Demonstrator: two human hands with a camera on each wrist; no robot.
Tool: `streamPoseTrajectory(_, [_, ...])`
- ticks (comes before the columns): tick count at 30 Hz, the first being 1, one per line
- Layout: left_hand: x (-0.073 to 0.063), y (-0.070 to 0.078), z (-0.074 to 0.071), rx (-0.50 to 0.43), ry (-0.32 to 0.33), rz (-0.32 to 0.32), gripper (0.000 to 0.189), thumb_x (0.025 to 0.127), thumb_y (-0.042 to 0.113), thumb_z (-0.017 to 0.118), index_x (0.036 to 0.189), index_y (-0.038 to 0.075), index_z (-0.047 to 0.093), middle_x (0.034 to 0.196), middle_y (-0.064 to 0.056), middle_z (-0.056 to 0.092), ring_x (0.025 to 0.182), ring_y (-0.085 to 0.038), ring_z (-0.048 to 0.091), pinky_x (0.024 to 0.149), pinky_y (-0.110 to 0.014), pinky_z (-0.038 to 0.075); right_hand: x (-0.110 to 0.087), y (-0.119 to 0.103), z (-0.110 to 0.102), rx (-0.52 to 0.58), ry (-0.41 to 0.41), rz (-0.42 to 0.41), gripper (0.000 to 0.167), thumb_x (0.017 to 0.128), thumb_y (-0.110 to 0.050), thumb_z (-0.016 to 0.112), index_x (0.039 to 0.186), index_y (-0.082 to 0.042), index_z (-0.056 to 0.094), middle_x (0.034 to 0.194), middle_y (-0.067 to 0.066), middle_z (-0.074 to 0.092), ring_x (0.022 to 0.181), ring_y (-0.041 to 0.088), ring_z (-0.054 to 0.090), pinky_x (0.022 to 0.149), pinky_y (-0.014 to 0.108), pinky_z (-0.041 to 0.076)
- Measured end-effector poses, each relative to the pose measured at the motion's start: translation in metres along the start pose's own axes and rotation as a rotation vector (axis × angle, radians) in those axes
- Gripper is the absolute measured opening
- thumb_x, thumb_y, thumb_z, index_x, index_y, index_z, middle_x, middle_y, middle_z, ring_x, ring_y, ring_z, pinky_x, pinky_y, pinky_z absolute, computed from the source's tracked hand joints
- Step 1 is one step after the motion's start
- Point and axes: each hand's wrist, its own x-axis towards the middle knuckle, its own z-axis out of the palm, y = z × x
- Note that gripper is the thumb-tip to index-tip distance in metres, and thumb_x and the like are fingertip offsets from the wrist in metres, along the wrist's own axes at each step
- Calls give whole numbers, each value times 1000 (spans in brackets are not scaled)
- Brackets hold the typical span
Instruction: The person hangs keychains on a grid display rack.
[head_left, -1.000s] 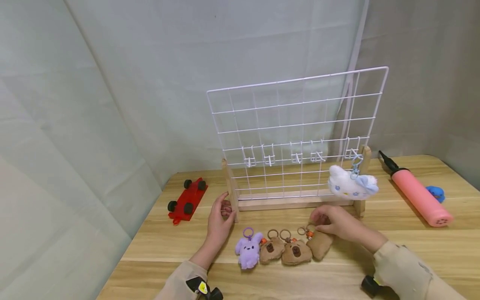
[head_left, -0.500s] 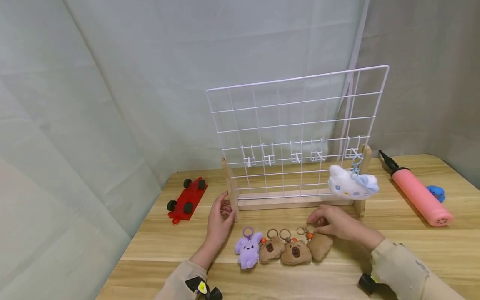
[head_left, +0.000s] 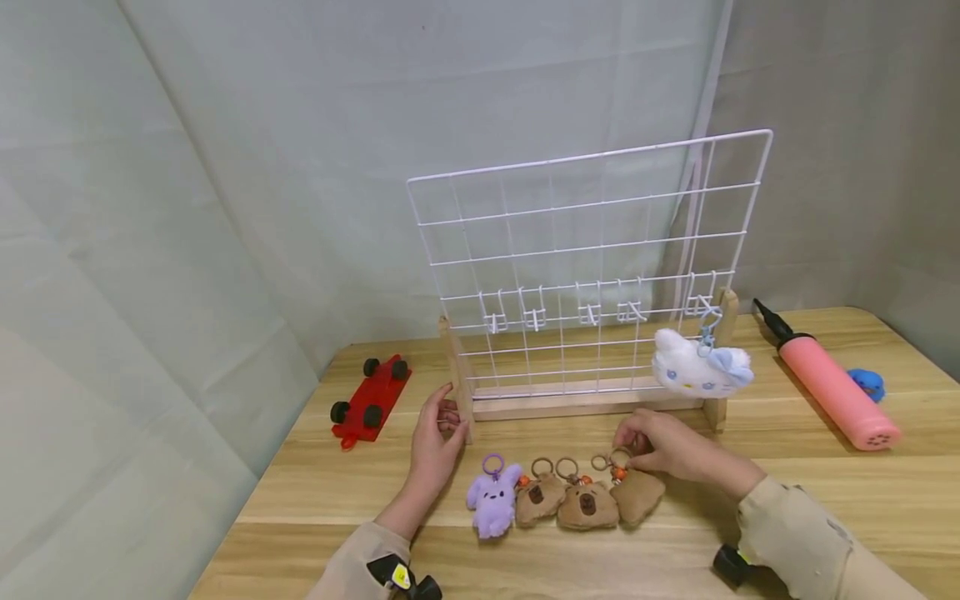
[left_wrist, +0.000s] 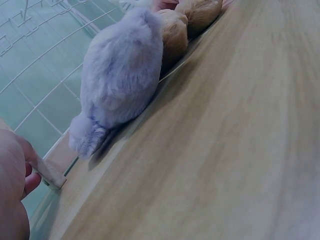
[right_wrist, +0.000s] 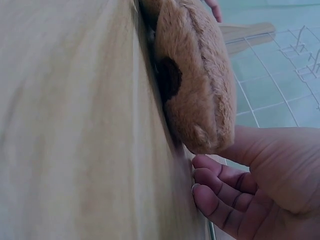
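Note:
My left hand (head_left: 433, 440) grips the foot of the left wooden post (head_left: 457, 379) of a stand holding a white wire grid (head_left: 588, 156). My right hand (head_left: 670, 443) pinches near the key ring of the rightmost brown plush keychain (head_left: 637, 498), which lies face down on the table. In the right wrist view this brown plush (right_wrist: 200, 75) covers part of the thumb, with the other fingers curled beside it. Left of it lie two brown animal plush keychains (head_left: 588, 510) and a purple plush keychain (head_left: 492, 507). A white cat plush keychain (head_left: 701, 367) hangs on the grid's right hook.
Several white hooks (head_left: 589, 314) line the middle of the grid. A red toy car chassis (head_left: 371, 400) with black wheels lies at the left. At the right are a pink hand pump (head_left: 836, 387) and a small blue toy (head_left: 867, 384).
My right hand has shifted very slightly left at the rightmost keychain's ring. My left hand stays at the post, and the keychains lie as before. The head view has tilted a little.

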Motion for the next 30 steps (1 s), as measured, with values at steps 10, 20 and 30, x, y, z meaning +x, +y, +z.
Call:
streamPoseTrajectory(10, [0, -2, -1, -26, -2, 9, 61, 79, -11, 68, 135, 1, 46, 107, -18, 60, 89, -31, 60, 75, -30, 56, 0, -2, -1, 69, -24, 16, 21, 78, -3, 72, 94, -10, 61, 76, -7, 59, 70, -3, 51, 62, 19, 49])
streamPoseTrajectory(20, [0, 0, -1, -5, -7, -10, 60, 79, -12, 67, 134, 0, 46, 105, -19, 59, 88, -29, 61, 74, -27, 56, -1, -8, -7, 76, -11, 24, 13, 80, -8, 73, 89, -11, 64, 76, -9, 61, 70, -4, 52, 62, 18, 50])
streamPoseTrajectory(30, [0, -2, -1, -12, -12, -29, 59, 80, -10, 68, 134, 1, 47, 106, -18, 60, 88, -28, 60, 75, -28, 56, -4, -20, -17, 120, -1, 22, 3, 85, -9, 68, 85, -10, 65, 76, -5, 65, 67, -4, 54, 59, 19, 52])
